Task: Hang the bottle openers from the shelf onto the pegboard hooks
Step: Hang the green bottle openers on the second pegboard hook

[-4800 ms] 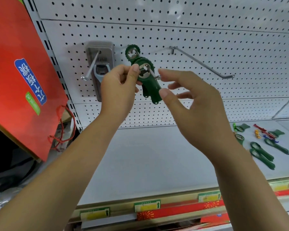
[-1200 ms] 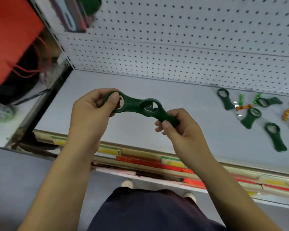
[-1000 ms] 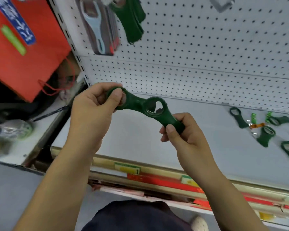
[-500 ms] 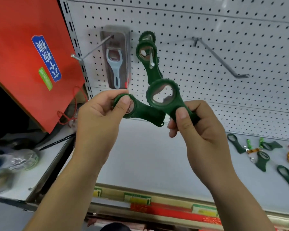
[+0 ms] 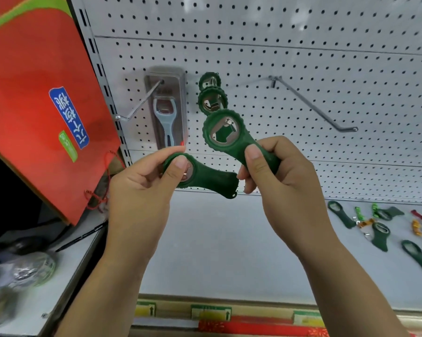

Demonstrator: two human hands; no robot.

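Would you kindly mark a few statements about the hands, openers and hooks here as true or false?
1. The left hand grips an opener. True.
2. The right hand is empty. False: it grips a second opener.
3. The right hook is bare. True.
4. The shelf holds no openers. False: loose openers lie at its right end.
5. The packed opener is red. False: it is pale blue.

A white pegboard [image 5: 302, 25] formed the back wall above a pale grey shelf [image 5: 217, 251], whose front edge carried yellow and red price strips [image 5: 211, 312]. A red paper bag [image 5: 34, 105] filled the left side beside a slotted upright [image 5: 103, 79], all under soft, even light.
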